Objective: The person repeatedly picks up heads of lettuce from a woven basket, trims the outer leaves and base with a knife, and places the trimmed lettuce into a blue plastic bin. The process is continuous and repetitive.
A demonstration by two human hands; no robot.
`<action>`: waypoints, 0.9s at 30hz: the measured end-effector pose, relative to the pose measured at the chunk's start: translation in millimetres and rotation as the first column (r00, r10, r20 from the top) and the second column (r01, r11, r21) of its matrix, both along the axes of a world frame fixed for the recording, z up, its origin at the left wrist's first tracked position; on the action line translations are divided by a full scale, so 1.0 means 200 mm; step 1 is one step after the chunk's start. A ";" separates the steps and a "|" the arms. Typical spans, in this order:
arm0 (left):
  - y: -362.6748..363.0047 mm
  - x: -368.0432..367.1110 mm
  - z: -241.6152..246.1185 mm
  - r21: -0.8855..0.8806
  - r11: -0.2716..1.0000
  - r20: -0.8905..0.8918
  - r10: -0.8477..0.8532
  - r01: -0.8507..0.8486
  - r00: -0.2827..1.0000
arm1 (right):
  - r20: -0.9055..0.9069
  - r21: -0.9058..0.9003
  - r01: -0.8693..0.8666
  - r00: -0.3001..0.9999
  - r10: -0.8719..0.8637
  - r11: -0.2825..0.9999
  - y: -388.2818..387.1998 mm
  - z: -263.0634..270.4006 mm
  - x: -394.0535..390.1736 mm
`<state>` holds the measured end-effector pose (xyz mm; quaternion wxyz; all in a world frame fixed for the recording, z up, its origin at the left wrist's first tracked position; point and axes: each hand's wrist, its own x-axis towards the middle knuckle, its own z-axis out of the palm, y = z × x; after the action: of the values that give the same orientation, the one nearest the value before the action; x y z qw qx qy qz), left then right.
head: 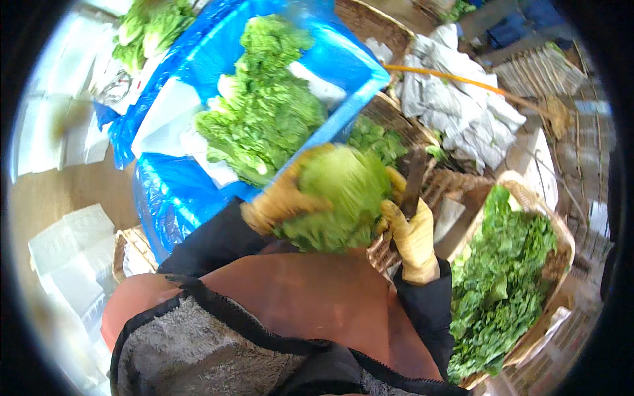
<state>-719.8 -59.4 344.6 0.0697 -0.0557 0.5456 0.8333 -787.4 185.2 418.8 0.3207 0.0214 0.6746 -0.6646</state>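
My left hand (287, 195), in a yellow work glove, is against the left side of a leafy green head of lettuce or cabbage (346, 183), blurred by motion. My right hand (411, 237), gloved alike, holds a knife (414, 185) with a broad dark blade pointing up, at the head's right edge. Several similar leafy heads (270, 109) lie in a box lined with blue plastic film (342, 119) just beyond my left hand. White sheets of paper or liner (168, 119) lie at the box's side.
A crate (562, 237) full of green leaves stands at right. Loose leaves (376, 141) lie beyond my right hand. Further off are crumpled white sacks (458, 99) and an orange strap or hose (446, 75). More leafy heads (153, 34) sit at upper left, and pale boxes (74, 247) at left.
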 end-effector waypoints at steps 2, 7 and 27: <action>-0.39 -0.05 -0.11 0.201 0.954 0.194 0.182 -0.221 0.964 | -0.017 -0.001 0.067 0.998 -0.067 0.998 -0.06 -0.04 -0.01; -1.21 -0.64 -0.48 -0.203 0.782 0.199 0.623 -0.590 0.757 | -0.006 0.195 0.108 0.994 -0.109 0.975 -0.07 -0.22 0.13; 1.06 -0.53 -0.13 -0.718 0.640 -0.561 -0.299 -0.274 0.772 | -0.444 0.756 0.452 0.886 0.136 -0.474 2.03 0.28 0.15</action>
<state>-825.5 152.8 318.1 -0.1429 0.2090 0.8357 0.4873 -756.9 591.0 474.5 -0.0898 0.2751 0.9379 0.1915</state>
